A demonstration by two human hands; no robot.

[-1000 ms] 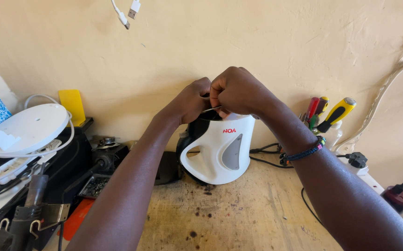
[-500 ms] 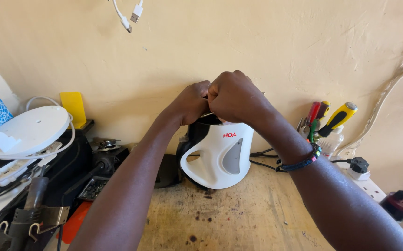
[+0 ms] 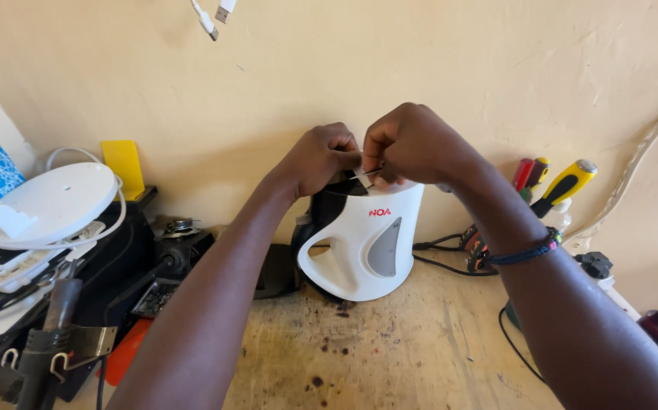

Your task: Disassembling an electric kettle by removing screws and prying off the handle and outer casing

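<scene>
Fingers: both hands are pinched tight on a thin metal strip (image 3: 365,175), one at each end, right at the top of the kettle.
Left hand: the left hand (image 3: 321,158) is curled into a loose fist and holds the left end of the strip.
Right hand: the right hand (image 3: 412,144) is bent over the kettle's top and holds the right end. It has a dark bead bracelet (image 3: 526,251) on the wrist.
Kettle: the white electric kettle (image 3: 367,243) stands upright near the back edge of the desk (image 3: 420,349), close to the wall (image 3: 329,76). Its white handle loop faces the person, with a grey panel beside it. The body behind is black.
Where it lies: the kettle is just under both hands. The strip lies flat, left to right, between the two hands. Both hands are about as near to it, touching it.
Left side of desk: a white round kettle base (image 3: 56,201) with a white cord sits on a pile of dark tools. A yellow flat scraper (image 3: 124,167) leans on the wall.
Right side of desk: screwdrivers (image 3: 564,186) with red and yellow handles stand by the wall, and black wires run along the back edge.
Above: a white cable plug (image 3: 211,17) hangs down.
</scene>
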